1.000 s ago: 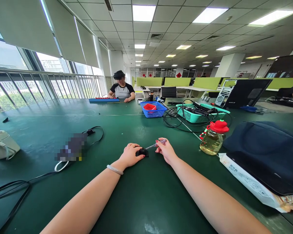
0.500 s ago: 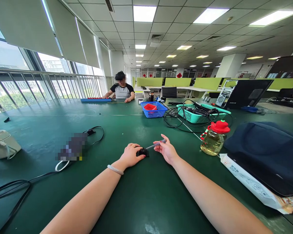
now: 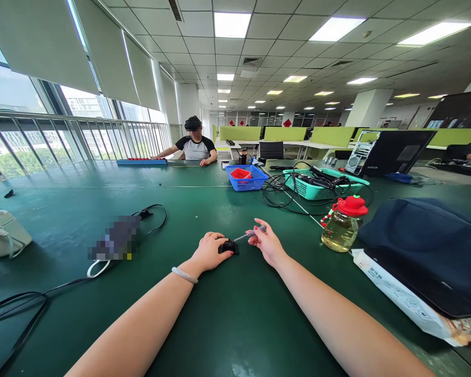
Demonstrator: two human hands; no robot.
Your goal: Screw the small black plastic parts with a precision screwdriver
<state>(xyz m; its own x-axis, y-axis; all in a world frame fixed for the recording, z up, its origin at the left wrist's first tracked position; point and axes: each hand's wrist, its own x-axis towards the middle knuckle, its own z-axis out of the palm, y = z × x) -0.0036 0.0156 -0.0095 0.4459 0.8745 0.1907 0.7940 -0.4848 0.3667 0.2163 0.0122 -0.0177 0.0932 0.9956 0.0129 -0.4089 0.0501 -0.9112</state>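
At frame centre my left hand (image 3: 210, 250) clamps the small black part (image 3: 229, 246) flat on the green bench (image 3: 235, 314) while my right hand (image 3: 267, 244) pinches the screwdriver (image 3: 250, 233), tip at the part, so I judge a screw is being worked, which calls for steady turning.

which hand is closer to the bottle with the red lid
Right. The right hand, holding a slim screwdriver, lies just left of the bottle in the view. The left hand rests on a small black part, farther away.
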